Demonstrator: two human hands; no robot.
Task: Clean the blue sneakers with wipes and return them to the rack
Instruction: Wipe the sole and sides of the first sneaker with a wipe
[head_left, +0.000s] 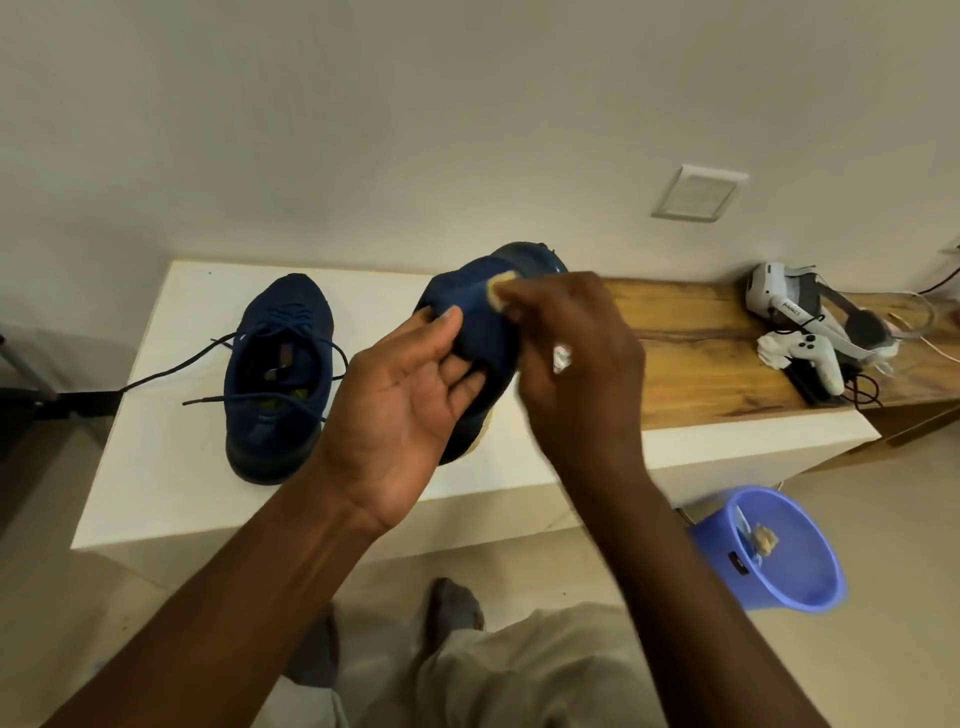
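Note:
One blue sneaker (280, 374) lies on the white cabinet top (171, 457), toe pointing away, its laces loose and trailing left. The second blue sneaker (483, 322) is held up above the cabinet, turned on its side. My left hand (400, 395) grips it from below, thumb on the knit upper. My right hand (571, 353) pinches a soiled wipe (497, 292) and presses it against the shoe's upper. The right hand is blurred and hides the right side of the shoe.
A blue waste bin (779, 551) with used wipes inside stands on the floor at the right. On the wooden counter (691, 353) to the right lie a white headset and controller (810, 332) with cables. A wall switch plate (696, 195) sits above.

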